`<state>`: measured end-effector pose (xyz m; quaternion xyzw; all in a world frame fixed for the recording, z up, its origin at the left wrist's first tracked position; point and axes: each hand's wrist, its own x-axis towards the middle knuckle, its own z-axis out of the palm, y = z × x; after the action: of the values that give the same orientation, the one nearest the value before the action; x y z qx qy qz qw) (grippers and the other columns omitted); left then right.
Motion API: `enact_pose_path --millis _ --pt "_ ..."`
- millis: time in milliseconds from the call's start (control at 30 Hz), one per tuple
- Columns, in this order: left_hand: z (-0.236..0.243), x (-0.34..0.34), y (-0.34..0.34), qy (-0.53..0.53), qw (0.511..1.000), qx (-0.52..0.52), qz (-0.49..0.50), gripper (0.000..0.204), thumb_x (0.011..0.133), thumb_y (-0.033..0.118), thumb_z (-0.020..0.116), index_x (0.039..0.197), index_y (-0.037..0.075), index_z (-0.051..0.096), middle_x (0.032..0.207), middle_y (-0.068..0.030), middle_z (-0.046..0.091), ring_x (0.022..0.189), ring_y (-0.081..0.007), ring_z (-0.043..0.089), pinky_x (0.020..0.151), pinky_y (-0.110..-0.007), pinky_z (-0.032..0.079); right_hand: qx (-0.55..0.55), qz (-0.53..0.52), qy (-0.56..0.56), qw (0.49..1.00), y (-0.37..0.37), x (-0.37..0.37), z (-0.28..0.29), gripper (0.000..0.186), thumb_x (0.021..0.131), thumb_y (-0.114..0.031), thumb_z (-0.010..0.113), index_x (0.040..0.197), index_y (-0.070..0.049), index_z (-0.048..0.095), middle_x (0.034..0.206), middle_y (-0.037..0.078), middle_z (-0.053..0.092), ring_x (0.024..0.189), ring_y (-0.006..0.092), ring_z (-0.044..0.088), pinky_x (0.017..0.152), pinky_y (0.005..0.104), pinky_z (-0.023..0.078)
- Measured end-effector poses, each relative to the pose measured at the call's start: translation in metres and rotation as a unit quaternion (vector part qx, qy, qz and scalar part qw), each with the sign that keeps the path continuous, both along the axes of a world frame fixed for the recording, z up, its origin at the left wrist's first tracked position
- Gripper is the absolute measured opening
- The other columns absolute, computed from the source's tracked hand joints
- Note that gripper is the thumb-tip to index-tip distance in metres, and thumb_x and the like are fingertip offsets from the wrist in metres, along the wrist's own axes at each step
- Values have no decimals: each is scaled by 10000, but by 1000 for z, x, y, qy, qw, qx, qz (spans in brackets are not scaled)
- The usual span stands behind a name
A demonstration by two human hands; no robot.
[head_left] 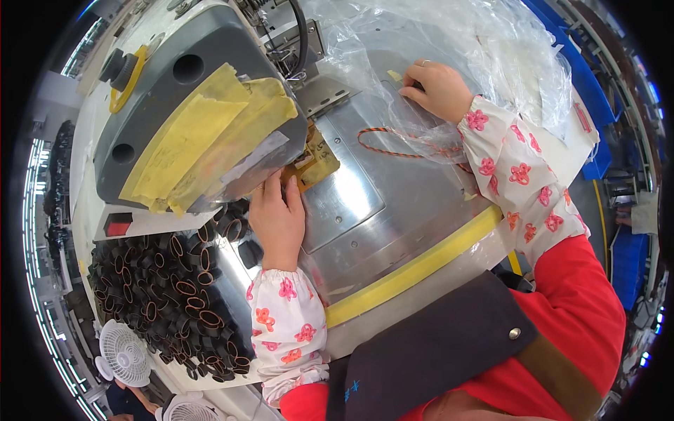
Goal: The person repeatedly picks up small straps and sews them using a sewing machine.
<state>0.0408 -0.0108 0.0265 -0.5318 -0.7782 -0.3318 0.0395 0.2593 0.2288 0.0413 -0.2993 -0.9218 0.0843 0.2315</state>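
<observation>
My left hand [277, 221] reaches up beside the sewing machine head [210, 42], its fingers stretched out. Their tips meet the edge of a yellow-taped guide piece [317, 167] by the stitching area; whether anything lies under them is hidden. My right hand [441, 91] rests farther back on the metal machine bed [393, 203], fingers curled. A dark spot shows between thumb and fingers, too small to name. Clear plastic sheeting [505, 63] lies around that hand. An orange-and-black twisted cord [386, 130] loops over the bed below it.
A heap of black loops with orange-brown edges [168, 295] covers the left side of the table. Yellow tape [414, 266] runs along the near edge. White fans [125, 351] and another person's arm [144, 401] show at lower left. Blue bins [625, 266] stand at right.
</observation>
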Motion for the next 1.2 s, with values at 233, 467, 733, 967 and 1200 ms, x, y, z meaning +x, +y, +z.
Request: enact_pose_path --millis 233,467,733,967,1200 --pt "3 0 -11 -223 974 26 7 172 850 130 576 977 17 604 665 -64 576 569 -142 544 549 -259 427 -359 93 222 902 -51 -18 48 102 781 -1 544 882 -13 556 798 55 598 635 149 594 567 272 459" --pt "9 3 -9 -421 898 75 -100 182 832 102 618 977 -7 601 703 39 538 598 -33 448 542 -181 379 -663 197 206 693 -113 -86 11 248 757 99 462 969 -12 395 882 84 544 652 145 590 638 244 457" --pt "11 -12 -11 -305 948 -20 -84 191 725 129 713 845 14 619 610 -29 499 557 -100 448 503 -242 352 -638 213 283 683 -134 -105 -20 286 751 37 602 960 -13 413 862 39 497 758 80 534 623 227 442" --pt "4 -9 -9 -343 937 33 -53 211 692 110 743 794 3 592 603 -3 489 531 -82 412 491 -208 344 -534 197 239 787 -131 -99 -20 237 789 68 576 1000 8 487 936 51 565 815 95 553 712 243 464" --pt "5 -14 -12 -240 965 6 -107 175 715 105 719 800 8 600 604 -53 529 531 -136 477 499 -250 374 -308 225 223 897 -123 -101 -31 162 781 73 572 933 19 578 859 59 603 762 94 566 645 238 458"
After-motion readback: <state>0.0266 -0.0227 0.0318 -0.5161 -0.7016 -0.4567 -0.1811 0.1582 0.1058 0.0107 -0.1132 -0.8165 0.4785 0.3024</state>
